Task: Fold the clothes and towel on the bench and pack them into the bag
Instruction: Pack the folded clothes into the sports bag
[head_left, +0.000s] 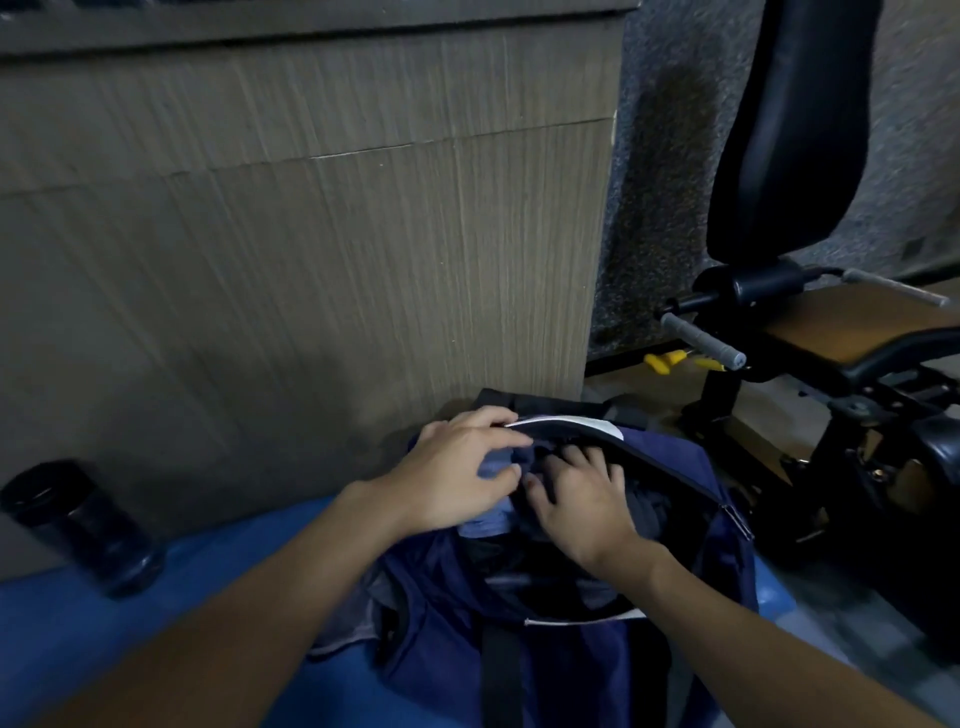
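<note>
A navy bag (576, 670) with black straps and white trim lies unzipped on the blue bench (156, 623). My left hand (457, 467) is at the far rim of the opening, its fingers and thumb curled round a light blue folded cloth (485, 522) that sits partly inside the bag. Beside it, my right hand (576, 499) lies in the opening with its fingers spread flat on dark clothes (644, 506) packed in the bag. What lies deeper in the bag is hidden in shadow.
A black bottle (83, 525) stands on the bench at the left, against a wood-grain wall (311, 234). On the right is a black gym machine (789, 156) with a grey handle (701, 340) reaching toward the bag.
</note>
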